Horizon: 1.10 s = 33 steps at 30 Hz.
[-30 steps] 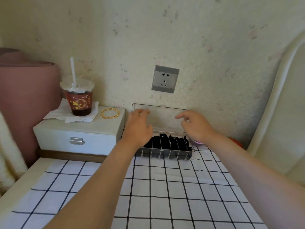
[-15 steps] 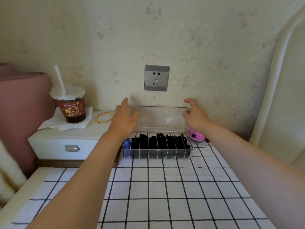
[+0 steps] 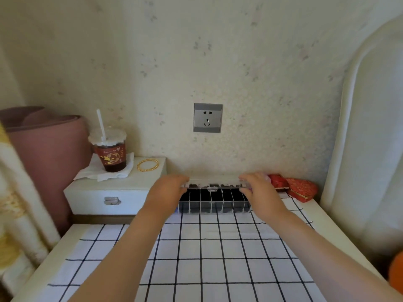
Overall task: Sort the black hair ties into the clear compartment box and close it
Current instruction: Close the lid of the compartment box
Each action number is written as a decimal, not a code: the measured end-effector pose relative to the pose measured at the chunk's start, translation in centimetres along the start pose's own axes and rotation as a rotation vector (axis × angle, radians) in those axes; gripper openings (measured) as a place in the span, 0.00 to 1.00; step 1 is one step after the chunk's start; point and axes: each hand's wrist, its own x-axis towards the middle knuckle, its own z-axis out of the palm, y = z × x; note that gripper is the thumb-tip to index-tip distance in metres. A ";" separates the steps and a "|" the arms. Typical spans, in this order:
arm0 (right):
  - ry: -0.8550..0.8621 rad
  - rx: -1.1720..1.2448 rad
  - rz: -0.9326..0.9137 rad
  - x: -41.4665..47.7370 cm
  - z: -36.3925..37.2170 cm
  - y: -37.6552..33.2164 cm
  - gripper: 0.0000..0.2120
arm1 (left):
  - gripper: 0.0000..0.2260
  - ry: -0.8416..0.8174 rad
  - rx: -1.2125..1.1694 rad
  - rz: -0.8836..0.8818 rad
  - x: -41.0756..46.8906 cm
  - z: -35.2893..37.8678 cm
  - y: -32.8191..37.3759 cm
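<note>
Between the two hands, head view: clear compartment box [image 3: 213, 205] sits on the checked surface [image 3: 218, 247], back against the wall. Black hair ties [image 3: 205, 197] are inside, showing dark through the front wall across most compartments. No loose ties are seen on the cloth nearer than the hands.

Left hand [image 3: 168, 190] has its fingers curled over the left end of the lid [image 3: 213, 180]; right hand [image 3: 259, 188] is curled the same way over the right end. Thumbs are hidden, so it's unclear whether they pinch from below. The lid lies nearly flat over the box, front edge a bit above the front wall with a gap showing. The latch tab [image 3: 212, 189] hangs midway between the hands, not seated.

Step, as judged: sorting looks done and closing is under way but unfinished. The next move calls for even downward pressure from both hands so the front edge meets the wall, then a press at the tab to seat it. Any tie poking above a divider could block it; too blurred to tell.

Left of the left hand: white drawer unit [image 3: 104, 192] carrying a drink cup [image 3: 111, 153] on a napkin and a gold bangle [image 3: 147, 165], well apart from the box. Right of the right hand: red pouches [image 3: 298, 188] just beside the box. Above the hands: wall socket [image 3: 207, 117].
</note>
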 end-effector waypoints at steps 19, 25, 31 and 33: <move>-0.086 -0.219 -0.061 -2.7 1.9 -0.1 0.25 | 0.24 -0.006 0.201 0.150 -2.4 3.2 -0.3; -0.063 -0.183 -0.041 -2.9 2.4 0.1 0.23 | 0.23 0.006 0.241 0.129 -2.6 3.6 -0.2; -0.057 -0.072 0.048 -3.2 2.7 -0.2 0.28 | 0.28 0.037 0.322 0.074 -2.4 3.7 0.6; -0.051 -0.051 0.063 -2.7 2.6 -0.3 0.28 | 0.27 0.059 0.309 0.068 -1.7 4.0 0.4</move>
